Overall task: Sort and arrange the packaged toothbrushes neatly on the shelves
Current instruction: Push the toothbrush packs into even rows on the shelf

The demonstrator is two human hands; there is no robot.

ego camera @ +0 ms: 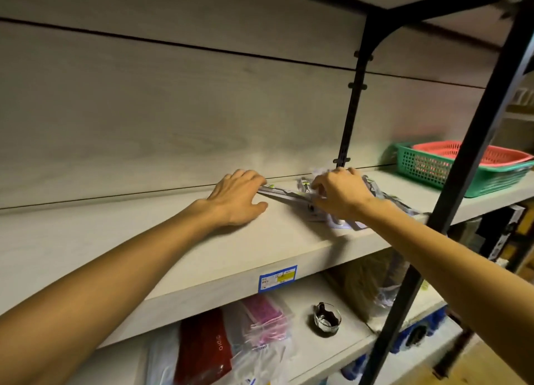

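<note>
Pale wood-grain back panel (pixel 173 95) fills the view from 9 to 1 o'clock, with a black slotted upright (pixel 351 107) on it and a black post (pixel 474 153) crossing at 3 o'clock. Shelf (pixel 144 248) runs across the centre; a blue and yellow label (pixel 277 278) is stuck on its front edge at 6 o'clock.

Lower shelf (pixel 303 353), 6 o'clock: dark red pack (pixel 203 344), pink item in a clear bag (pixel 264 318), small glass dish (pixel 327 318) with dark contents.

Green basket (pixel 450 173) sits on the shelf at 3 o'clock, a red basket (pixel 474 153) nested inside it.

Toothbrush packs (pixel 318 208) lie in a loose pile on the shelf just right of centre, overlapping at mixed angles. Blur hides the count and print.

My left hand (pixel 239 199) rests palm down at centre, fingers straight and spread, fingertips (pixel 257 179) pressing the left end of one long pack (pixel 284 195) that lies flat, pointing toward 3 o'clock.

My right hand (pixel 341 193) is over the pile, fingers curled down into the packs. It appears to pinch one near the top; which one I cannot tell.
</note>
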